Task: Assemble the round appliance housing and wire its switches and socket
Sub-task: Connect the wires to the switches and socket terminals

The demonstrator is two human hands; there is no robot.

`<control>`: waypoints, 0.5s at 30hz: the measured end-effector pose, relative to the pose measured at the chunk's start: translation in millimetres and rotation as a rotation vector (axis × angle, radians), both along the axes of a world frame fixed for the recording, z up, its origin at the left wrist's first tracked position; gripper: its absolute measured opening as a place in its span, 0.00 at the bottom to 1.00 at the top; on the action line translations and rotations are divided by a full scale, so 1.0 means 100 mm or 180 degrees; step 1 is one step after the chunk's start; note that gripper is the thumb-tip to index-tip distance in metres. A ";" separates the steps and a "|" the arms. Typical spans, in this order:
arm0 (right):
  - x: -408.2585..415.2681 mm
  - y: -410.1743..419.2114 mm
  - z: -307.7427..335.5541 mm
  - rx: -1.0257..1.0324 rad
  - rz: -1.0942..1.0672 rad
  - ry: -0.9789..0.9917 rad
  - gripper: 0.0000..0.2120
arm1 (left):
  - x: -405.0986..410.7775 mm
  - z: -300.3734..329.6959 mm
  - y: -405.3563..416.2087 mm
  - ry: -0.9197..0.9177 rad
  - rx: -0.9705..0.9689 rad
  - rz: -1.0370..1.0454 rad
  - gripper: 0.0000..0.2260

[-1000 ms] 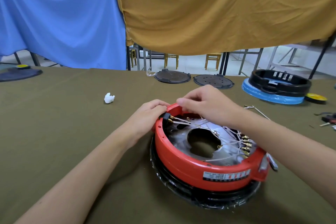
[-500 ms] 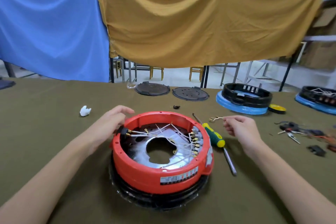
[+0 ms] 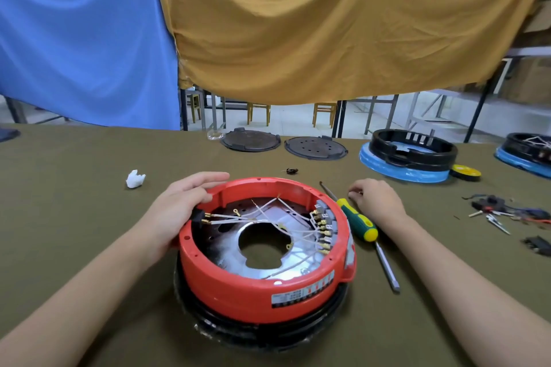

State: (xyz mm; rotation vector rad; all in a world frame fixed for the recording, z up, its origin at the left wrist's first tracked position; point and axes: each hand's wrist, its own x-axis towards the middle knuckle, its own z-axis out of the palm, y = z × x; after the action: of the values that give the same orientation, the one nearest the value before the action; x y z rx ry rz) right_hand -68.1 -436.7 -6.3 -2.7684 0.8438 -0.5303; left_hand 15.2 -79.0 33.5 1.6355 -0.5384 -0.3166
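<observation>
Red housing: one round red housing [image 3: 262, 286], open side up, sits nearest the viewer on a black ring base [image 3: 256, 328] on the olive table cloth [image 3: 74, 217].
Inside the housing: a silvery plate [image 3: 232, 250] with a large centre hole; several white wires [image 3: 268, 208] with brass ends cross it; a row of brass-tipped terminals [image 3: 323, 229] lines the right inner wall; one black socket [image 3: 197, 215] with two brass pins sits in the left wall.
Left hand: the left hand [image 3: 176, 211] lies over the housing's left rim by the socket, fingers nearly straight and together, touching the rim and gripping nothing.
Screwdriver: one green-and-yellow-handled screwdriver [image 3: 359, 222] lies on the cloth just right of the housing, blade toward the viewer.
Right hand: the right hand [image 3: 377, 198] rests knuckles-up on the cloth beyond the screwdriver handle, fingers curled down; whether they pinch anything cannot be told.
Thin rod: one thin dark rod [image 3: 327, 190] lies between housing and right hand.
Small parts: a white crumpled scrap [image 3: 135, 179] to the left, a small dark piece [image 3: 291, 170] behind the housing, loose clips and connectors [image 3: 501, 213] to the right.
Far table: two dark round lids [image 3: 250, 140] side by side; two black housings on blue rings [image 3: 408, 158], one cut off by the right edge; one yellow-and-black disc [image 3: 465, 172].
Backdrop: one blue cloth [image 3: 83, 39] and one mustard cloth [image 3: 328, 24] hang behind.
</observation>
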 end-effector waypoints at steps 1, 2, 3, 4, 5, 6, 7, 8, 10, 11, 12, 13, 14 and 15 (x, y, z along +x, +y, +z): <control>-0.02 0.00 0.01 -0.0055 -0.0027 -0.0073 0.09 | -0.01 0.01 0.00 -0.0094 0.0123 0.0071 0.22; -0.05 -0.01 0.02 0.0001 -0.0059 -0.0262 0.09 | -0.02 0.02 0.00 -0.0218 0.0267 0.0132 0.21; -0.08 -0.01 0.04 0.0118 -0.0077 -0.0548 0.09 | -0.02 0.03 0.01 -0.0348 0.0412 0.0164 0.21; -0.12 -0.01 0.07 0.0208 -0.0068 -0.0874 0.09 | -0.02 0.04 0.01 -0.0453 0.0546 0.0177 0.21; -0.15 0.00 0.12 0.0235 -0.0018 -0.1200 0.09 | -0.02 0.05 0.03 -0.0524 0.0650 0.0194 0.20; -0.19 0.03 0.19 0.0225 0.0076 -0.1515 0.09 | -0.01 0.07 0.05 -0.0558 0.0721 0.0219 0.18; -0.22 0.09 0.27 0.0213 0.0229 -0.1799 0.08 | 0.00 0.08 0.07 -0.0564 0.0758 0.0250 0.15; -0.24 0.18 0.36 0.0217 0.0424 -0.2024 0.07 | 0.02 0.09 0.10 -0.0551 0.0757 0.0276 0.12; -0.28 0.40 0.52 0.0322 0.0828 -0.2331 0.05 | 0.04 0.10 0.13 -0.0469 0.0660 0.0250 0.11; -0.28 0.52 0.58 0.0446 0.0997 -0.2456 0.05 | 0.04 0.10 0.13 -0.0402 0.0593 0.0198 0.12; -0.28 0.64 0.64 0.0644 0.1141 -0.2607 0.04 | 0.04 0.10 0.12 -0.0328 0.0539 0.0155 0.13; -0.27 0.75 0.69 0.0953 0.1263 -0.2802 0.04 | 0.03 0.10 0.12 -0.0265 0.0512 0.0140 0.14; -0.27 0.85 0.73 0.1393 0.1354 -0.3023 0.04 | 0.01 0.10 0.11 -0.0211 0.0492 0.0145 0.14; -0.27 0.94 0.77 0.1948 0.1421 -0.3226 0.05 | -0.01 0.10 0.11 -0.0180 0.0486 0.0157 0.14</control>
State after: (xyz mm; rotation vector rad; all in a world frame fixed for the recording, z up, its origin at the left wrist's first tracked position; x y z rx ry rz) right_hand -94.7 -342.3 70.7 -1.6806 0.0935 -1.1641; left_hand 14.5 -68.2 43.6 1.8072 -0.5261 -0.2810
